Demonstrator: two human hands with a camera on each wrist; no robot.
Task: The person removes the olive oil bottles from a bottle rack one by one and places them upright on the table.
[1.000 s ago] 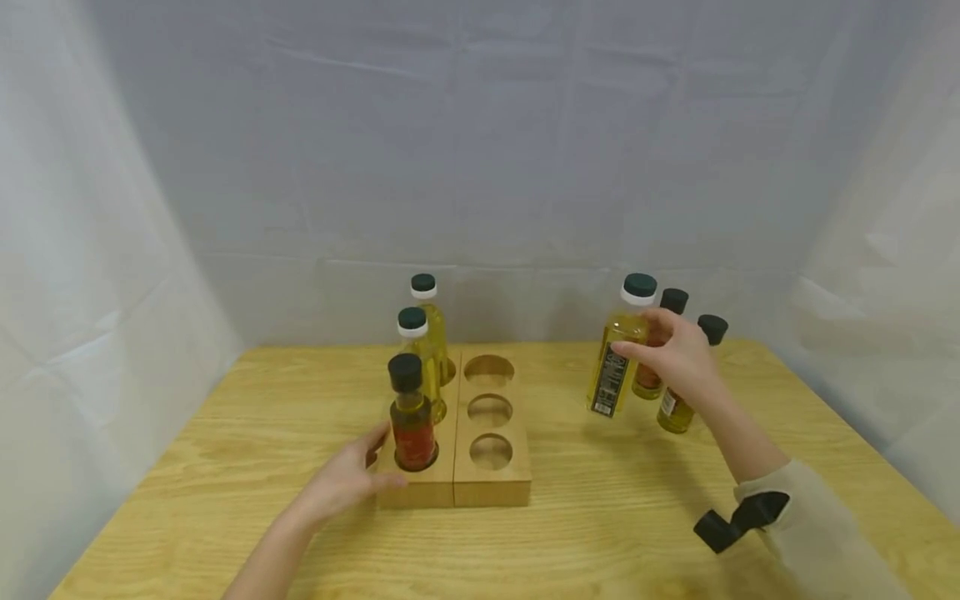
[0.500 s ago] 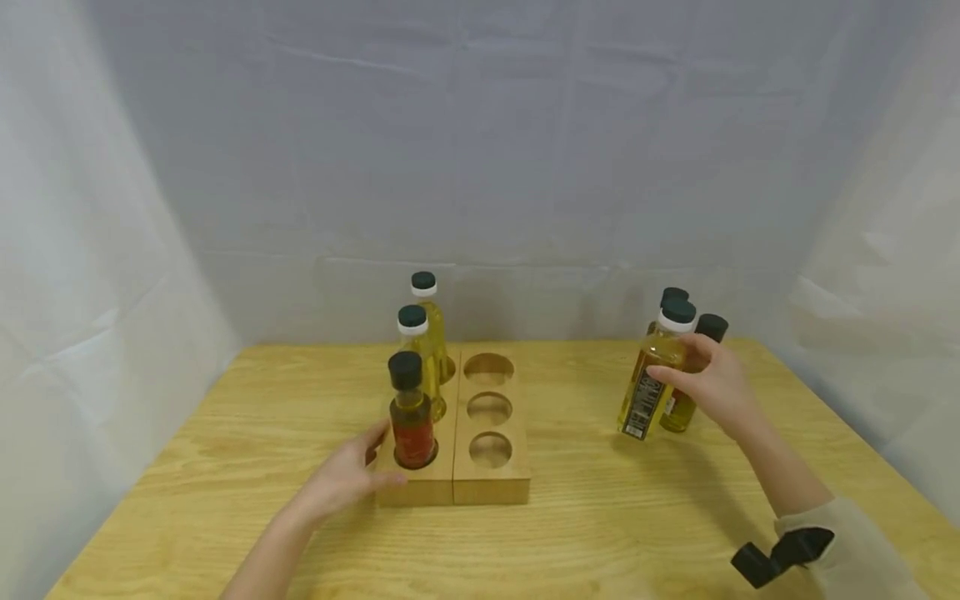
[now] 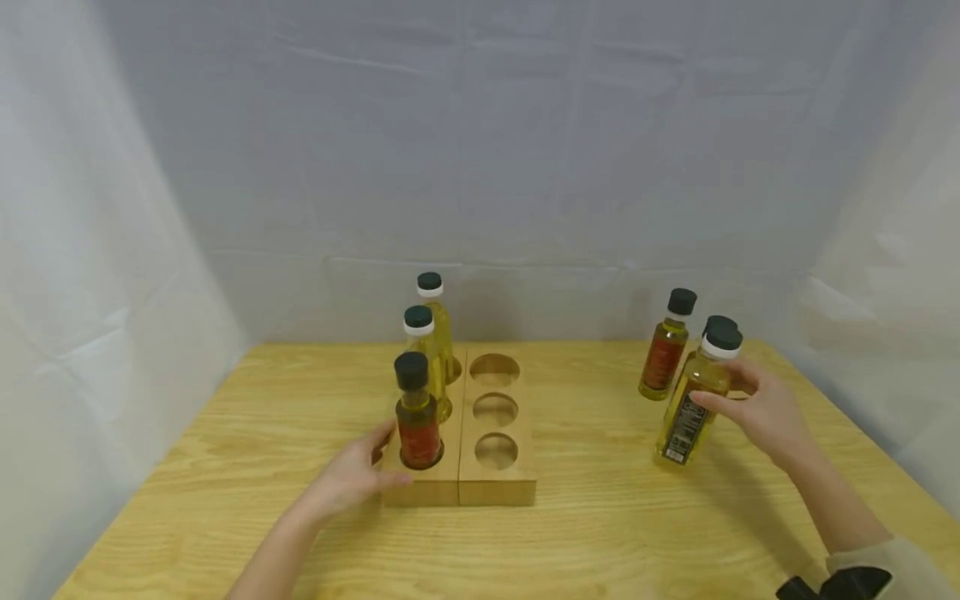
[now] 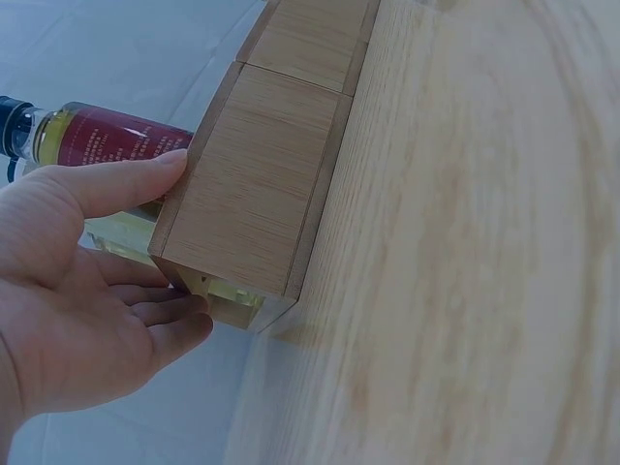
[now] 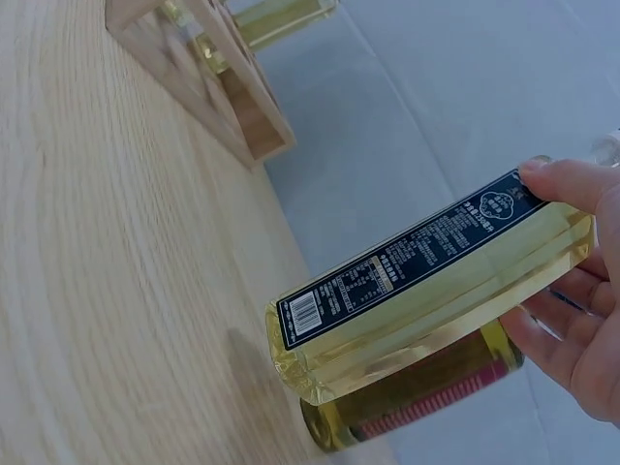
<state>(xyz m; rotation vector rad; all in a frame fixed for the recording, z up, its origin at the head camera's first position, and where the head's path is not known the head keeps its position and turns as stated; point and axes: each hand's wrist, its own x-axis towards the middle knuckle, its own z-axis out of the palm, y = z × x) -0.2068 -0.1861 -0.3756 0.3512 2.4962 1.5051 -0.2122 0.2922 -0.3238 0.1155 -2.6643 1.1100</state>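
Note:
My left hand [image 3: 348, 477] grips the near left corner of a wooden bottle rack [image 3: 497, 493], thumb on the front face and fingers at the side. The rack's left row holds a red-labelled oil bottle [image 3: 418, 433] in front, with two yellow oil bottles [image 3: 441, 333] behind, capped green and white. On the right, my right hand [image 3: 768, 417] pinches a square oil bottle [image 3: 692, 408] near its shoulder. This bottle tilts, its base apparently just above the table, and its black back label [image 5: 412, 254] faces the right wrist camera.
A red-labelled bottle [image 3: 663, 358] stands upright on the table [image 3: 585, 533], left of the held one. Another dark-capped bottle [image 3: 722, 323] is mostly hidden behind the held bottle. The rack's right row shows three bare round holes [image 3: 496, 410]. White cloth [image 3: 480, 167] hangs behind.
My right hand has carried the square oil bottle rightward and nearer, uncovering the red-labelled bottle and covering the one beside it. My left hand has stayed on the rack.

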